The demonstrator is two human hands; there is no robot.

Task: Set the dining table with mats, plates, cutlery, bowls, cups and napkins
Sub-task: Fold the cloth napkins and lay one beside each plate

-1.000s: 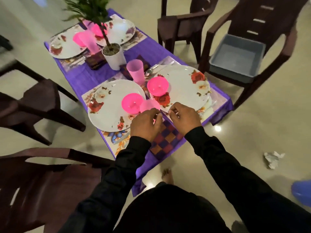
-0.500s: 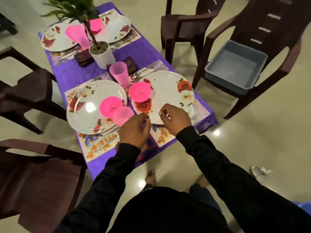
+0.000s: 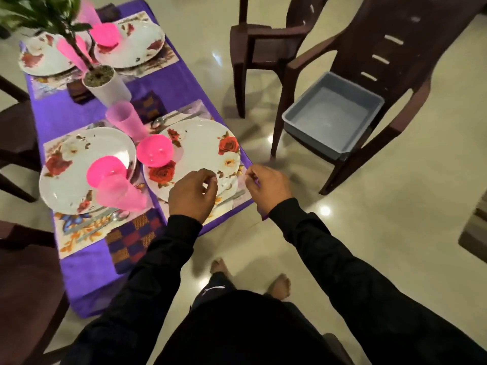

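Both hands are hovering over the near end of the tabletop (image 3: 168, 85), which has a purple cloth on it. The left hand (image 3: 193, 197) is above the near edge of the right-side floral plate (image 3: 195, 156), fingers loosely curled and holding nothing as far as I can see. The right hand (image 3: 268, 187) is just off the corner of the tabletop, same deal, a relaxed, half-curled grip with nothing in it. A pink bowl (image 3: 155, 150) sits on the far-left part of that plate. The other near plate (image 3: 84, 169) has its own pink bowl (image 3: 106, 172) and a pink cup (image 3: 120, 192) at its near edge. A checkered napkin (image 3: 134, 239) lies flat between the two near floral mats, with cutlery (image 3: 102, 219) just left of it. A second pink cup (image 3: 123, 119) stands further back by the potted plant (image 3: 105, 83). A grey tub (image 3: 332, 114) sits on a brown chair (image 3: 395, 64) to the right.
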